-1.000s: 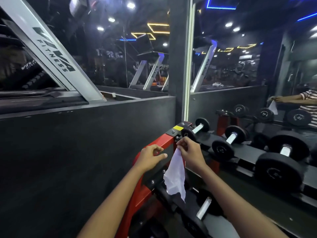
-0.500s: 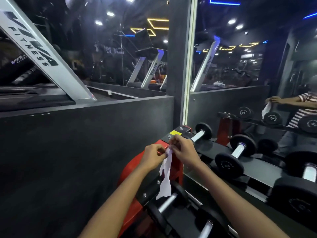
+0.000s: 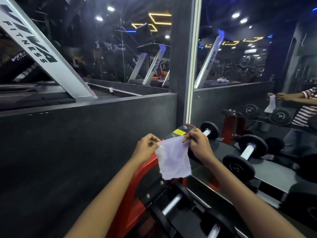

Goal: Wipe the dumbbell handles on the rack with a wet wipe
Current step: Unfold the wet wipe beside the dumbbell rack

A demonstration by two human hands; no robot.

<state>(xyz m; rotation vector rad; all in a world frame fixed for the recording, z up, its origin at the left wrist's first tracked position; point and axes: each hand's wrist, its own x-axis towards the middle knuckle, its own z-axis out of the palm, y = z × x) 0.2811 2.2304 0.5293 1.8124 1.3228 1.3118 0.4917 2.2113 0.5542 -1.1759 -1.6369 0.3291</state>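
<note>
A white wet wipe (image 3: pixel 174 158) hangs spread flat between my two hands in front of the rack's end. My left hand (image 3: pixel 146 147) pinches its top left corner and my right hand (image 3: pixel 198 143) pinches its top right corner. Below them the red and black dumbbell rack (image 3: pixel 137 201) runs off to the lower right. On its upper shelf stand black dumbbells with silver handles, one small (image 3: pixel 208 130) and a bigger one (image 3: pixel 246 152). The lower shelf shows another silver handle (image 3: pixel 171 204), partly hidden by my forearms.
A dark grey partition wall (image 3: pixel 77 152) fills the left, with treadmill frames (image 3: pixel 51 62) behind glass above it. A mirror (image 3: pixel 257 100) on the right reflects the rack, more dumbbells and a person in a striped shirt holding the wipe.
The wipe hung crumpled from my right hand; my left hand took a corner and both hands pulled apart, spreading it flat. The view shifted slightly closer to the rack's end.
</note>
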